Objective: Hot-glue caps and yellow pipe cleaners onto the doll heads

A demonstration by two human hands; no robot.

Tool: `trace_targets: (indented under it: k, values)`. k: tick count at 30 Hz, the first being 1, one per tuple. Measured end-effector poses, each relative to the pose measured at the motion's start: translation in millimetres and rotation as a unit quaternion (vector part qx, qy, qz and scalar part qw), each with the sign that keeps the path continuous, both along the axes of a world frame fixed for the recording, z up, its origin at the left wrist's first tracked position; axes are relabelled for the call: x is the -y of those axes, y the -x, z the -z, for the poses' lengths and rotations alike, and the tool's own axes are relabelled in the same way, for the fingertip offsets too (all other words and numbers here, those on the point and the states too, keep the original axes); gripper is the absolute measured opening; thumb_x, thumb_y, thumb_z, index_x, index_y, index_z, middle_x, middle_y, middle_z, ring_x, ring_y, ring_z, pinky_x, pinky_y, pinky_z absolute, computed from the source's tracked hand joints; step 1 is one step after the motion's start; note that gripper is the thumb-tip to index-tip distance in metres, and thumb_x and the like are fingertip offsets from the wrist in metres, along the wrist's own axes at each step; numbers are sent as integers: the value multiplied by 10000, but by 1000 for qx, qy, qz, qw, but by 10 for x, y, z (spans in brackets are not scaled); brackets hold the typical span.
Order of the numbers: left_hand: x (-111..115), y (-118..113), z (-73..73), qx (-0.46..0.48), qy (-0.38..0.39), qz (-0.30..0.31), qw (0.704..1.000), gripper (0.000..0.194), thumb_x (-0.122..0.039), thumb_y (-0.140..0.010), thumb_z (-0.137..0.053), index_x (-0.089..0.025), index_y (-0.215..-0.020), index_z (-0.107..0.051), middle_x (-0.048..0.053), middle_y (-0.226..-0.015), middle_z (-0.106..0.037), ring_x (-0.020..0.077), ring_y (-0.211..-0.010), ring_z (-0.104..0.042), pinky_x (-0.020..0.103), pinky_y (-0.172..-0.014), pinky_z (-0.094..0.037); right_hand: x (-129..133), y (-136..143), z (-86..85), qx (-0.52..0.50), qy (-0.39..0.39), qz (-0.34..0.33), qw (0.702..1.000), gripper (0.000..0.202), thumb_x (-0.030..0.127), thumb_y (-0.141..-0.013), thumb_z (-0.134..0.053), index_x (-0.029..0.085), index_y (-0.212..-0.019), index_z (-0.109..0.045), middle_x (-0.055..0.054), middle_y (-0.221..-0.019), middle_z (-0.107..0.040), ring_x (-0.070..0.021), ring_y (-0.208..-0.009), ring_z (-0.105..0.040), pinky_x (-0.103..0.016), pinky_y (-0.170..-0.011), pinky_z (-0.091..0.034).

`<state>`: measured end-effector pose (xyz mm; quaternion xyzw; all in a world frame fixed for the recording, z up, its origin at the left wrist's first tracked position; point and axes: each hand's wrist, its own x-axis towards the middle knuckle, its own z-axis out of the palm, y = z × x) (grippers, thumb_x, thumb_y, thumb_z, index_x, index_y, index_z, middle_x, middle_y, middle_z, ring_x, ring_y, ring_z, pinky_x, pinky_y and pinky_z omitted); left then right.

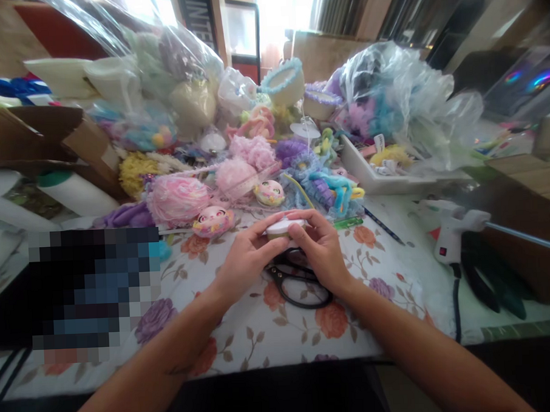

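Between my two hands is a small round piece with a white top and a yellowish lower edge (pixel 285 227). My left hand (pixel 254 249) wraps its left side, and my right hand (pixel 320 243) curls round the other side with the thumb on its front. Both hands are closed on it. Black-handled scissors (pixel 306 305) lie on the flowered cloth just under my hands, their upper part hidden. Beyond my fingers lie two decorated doll-face pieces, one pink-edged (pixel 213 221) and one yellow-edged (pixel 269 193).
Pink yarn (pixel 177 198) and blue ruffled trim (pixel 310 174) are heaped behind. A white tray (pixel 369 180) stands at the back right. To the right is a glue gun (pixel 452 231) with its cord. An open cardboard box (pixel 85 144) stands at left; a dark pencil (pixel 383 225) lies right of my hands.
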<state>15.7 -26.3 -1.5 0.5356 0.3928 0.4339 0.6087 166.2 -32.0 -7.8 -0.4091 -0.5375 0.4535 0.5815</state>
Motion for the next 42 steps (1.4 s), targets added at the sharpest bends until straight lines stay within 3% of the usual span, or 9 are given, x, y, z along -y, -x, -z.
trace_targets:
  k: [8,20,25,30,34,38,42]
  values:
    - [-8,2,-11,-5,-6,-45,999,478,-295,-770,-698,-150,-1219,-618,94,-1147,-692,215,-1009,-653,293,-852,-521,-2,-16,-9,52,-33,0,998,218,423,-934,-526,259,-981,-662,-21,-1165,-658,-178,-988,-634,-304,-855,-505]
    - [-17,1,-34,-8,-9,-69,998,470,-290,-729,-694,-122,-1164,-638,97,-1029,-714,219,-954,-661,276,-746,-534,-6,-34,-23,82,-36,-34,995,241,370,-925,-548,291,-1125,-656,3,-1279,-626,-198,-1231,-538,-347,-1072,-391]
    - [-40,13,-48,-20,-34,-106,994,454,-274,-717,-705,-136,-1142,-624,102,-1045,-714,210,-886,-683,269,-690,-544,-4,-54,-44,84,-29,-1,996,306,427,-939,-513,274,-1178,-628,-25,-1209,-655,-199,-1084,-616,-351,-947,-487]
    - [-65,30,-10,-53,-101,-159,981,498,-256,-708,-709,-138,-1174,-579,111,-1098,-683,225,-967,-672,289,-794,-548,10,-61,-67,124,-68,103,985,178,391,-894,-593,228,-868,-658,-30,-896,-662,-193,-872,-624,-333,-809,-512]
    - [-73,46,50,-132,-173,-192,957,467,-229,-721,-684,-163,-1175,-593,106,-1193,-635,230,-1054,-637,306,-899,-520,33,-32,-72,174,-113,80,975,109,300,-884,-614,224,-826,-667,-27,-865,-661,-182,-824,-609,-320,-769,-498]
    - [-63,51,57,-180,-189,-203,944,475,-239,-729,-668,-159,-1191,-593,103,-1186,-636,239,-1053,-636,328,-916,-513,46,-11,-48,183,-92,66,977,94,305,-870,-646,223,-891,-688,-19,-873,-692,-164,-767,-617,-299,-728,-499]
    - [-49,35,34,-223,-206,-213,929,467,-242,-721,-669,-161,-1177,-606,99,-1153,-645,245,-1040,-630,345,-922,-503,57,-4,-24,192,-96,79,973,80,294,-863,-656,222,-836,-679,-2,-786,-681,-154,-698,-602,-290,-683,-494]
